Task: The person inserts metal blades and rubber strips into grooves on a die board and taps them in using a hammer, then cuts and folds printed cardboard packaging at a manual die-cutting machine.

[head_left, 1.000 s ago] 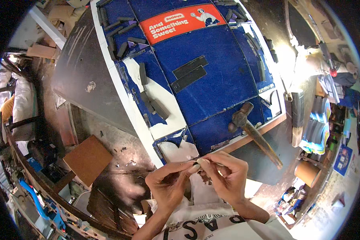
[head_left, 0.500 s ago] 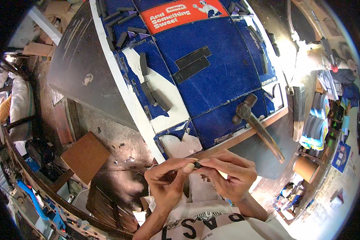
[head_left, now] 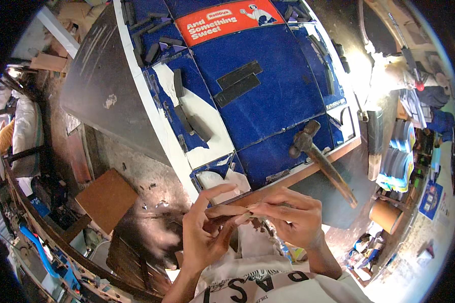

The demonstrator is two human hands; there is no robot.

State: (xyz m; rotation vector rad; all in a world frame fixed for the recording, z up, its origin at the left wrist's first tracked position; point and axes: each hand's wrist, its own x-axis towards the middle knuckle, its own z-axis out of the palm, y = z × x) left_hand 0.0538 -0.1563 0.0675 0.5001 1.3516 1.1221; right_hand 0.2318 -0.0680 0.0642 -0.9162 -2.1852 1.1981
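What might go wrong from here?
The hammer has its handle jutting past the edge of the board, so a knock might send it off. The left hand and right hand meet in a pinch; anything small between them is hard to see and could drop. The black strips seem loose and might shift if bumped.

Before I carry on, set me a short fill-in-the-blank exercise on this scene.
1. The wooden-handled hammer rests its metal ____ on the blue board.
2. Near the blue board's middle, ____ dark strips lie side by side.
3. The square brown panel is off to the person's ____.
4. The left hand and right hand meet at their ____.
Missing words: head; two; left; fingertips.
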